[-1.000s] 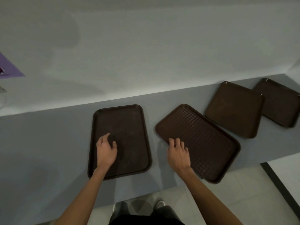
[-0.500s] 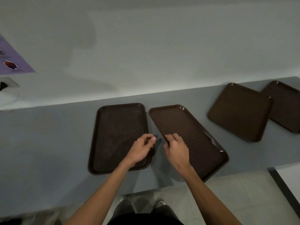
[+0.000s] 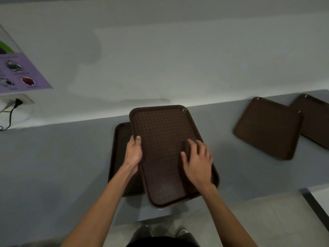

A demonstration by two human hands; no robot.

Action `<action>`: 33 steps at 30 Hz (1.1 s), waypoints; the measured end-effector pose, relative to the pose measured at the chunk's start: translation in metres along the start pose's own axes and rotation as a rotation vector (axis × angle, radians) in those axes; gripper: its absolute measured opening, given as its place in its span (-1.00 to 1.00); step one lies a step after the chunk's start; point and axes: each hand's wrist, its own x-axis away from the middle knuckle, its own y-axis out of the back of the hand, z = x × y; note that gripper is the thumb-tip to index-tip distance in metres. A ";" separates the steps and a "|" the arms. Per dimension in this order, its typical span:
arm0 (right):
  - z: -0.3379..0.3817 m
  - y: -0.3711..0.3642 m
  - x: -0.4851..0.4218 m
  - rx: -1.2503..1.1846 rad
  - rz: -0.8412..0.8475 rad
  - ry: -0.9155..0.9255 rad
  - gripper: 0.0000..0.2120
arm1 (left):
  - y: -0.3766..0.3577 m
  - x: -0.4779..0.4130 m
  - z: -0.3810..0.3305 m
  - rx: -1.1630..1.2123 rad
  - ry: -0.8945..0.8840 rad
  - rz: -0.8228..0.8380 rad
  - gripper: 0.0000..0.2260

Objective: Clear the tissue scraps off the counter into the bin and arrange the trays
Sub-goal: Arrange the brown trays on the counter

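A brown textured tray [image 3: 162, 138] is held tilted above a second brown tray [image 3: 119, 150] that lies flat on the grey counter [image 3: 53, 157]. My left hand [image 3: 133, 154] grips the lifted tray's left edge, thumb on top. On the tray's right part, my right hand [image 3: 197, 161] rests with its fingers spread and blurred. The lower tray is mostly hidden beneath the lifted one. No tissue scraps or bin are in view.
Two more brown trays lie at the right: one [image 3: 267, 127] angled, another [image 3: 316, 120] partly cut off by the frame. A purple poster [image 3: 19, 73] and a wall socket with a black plug [image 3: 17, 102] are at the left. Tiled floor lies below the counter's front edge.
The textured tray has been lifted and swung left over the left tray. My left hand moved from that tray's rim to grip the lifted tray; my right hand stays on it.
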 end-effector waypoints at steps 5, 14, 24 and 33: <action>-0.011 -0.015 -0.007 -0.331 0.221 -0.235 -0.61 | 0.060 -0.035 -0.019 -0.080 -0.031 -0.077 -0.64; 0.054 -0.091 0.005 -0.340 0.187 -0.322 -0.65 | 0.141 -0.092 0.037 -0.799 -0.032 -0.095 -0.67; 0.054 -0.139 0.017 -0.069 0.242 -0.368 -0.59 | 0.157 -0.107 0.088 -1.072 -0.028 0.037 -0.66; 0.027 -0.140 0.014 -0.024 0.254 -0.361 -0.57 | 0.137 -0.127 0.099 -1.140 -0.046 0.130 -0.66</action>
